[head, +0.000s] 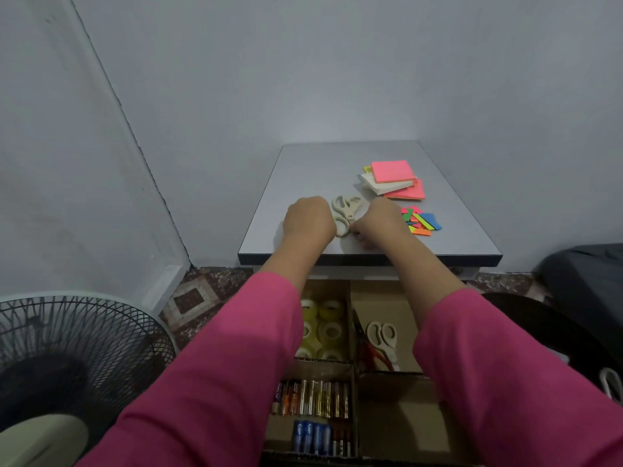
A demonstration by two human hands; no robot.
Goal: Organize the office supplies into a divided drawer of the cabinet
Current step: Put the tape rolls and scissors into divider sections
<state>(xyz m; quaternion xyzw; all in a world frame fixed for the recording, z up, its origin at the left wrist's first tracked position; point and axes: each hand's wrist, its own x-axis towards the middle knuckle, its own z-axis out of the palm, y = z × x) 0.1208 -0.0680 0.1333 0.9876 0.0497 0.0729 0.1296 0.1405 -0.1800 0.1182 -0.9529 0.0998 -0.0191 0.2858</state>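
Observation:
Two beige scissors (347,207) lie overlapping on the grey cabinet top (313,170), between my hands. My left hand (308,217) is curled knuckles-up just left of them, touching a handle loop; what is under it is hidden. My right hand (377,221) is curled on their right side, fingertips pinching at the lower scissors. Below, the open drawer (381,294) has cardboard dividers. Its sections hold clear tape rolls (325,326), more scissors (382,338), gold batteries (315,397) and blue batteries (312,436).
A stack of pink and white sticky notes (392,178) and loose coloured page flags (421,221) lie on the cabinet top's right side. A standing fan (67,348) is at lower left. Dark objects (583,274) sit to the right.

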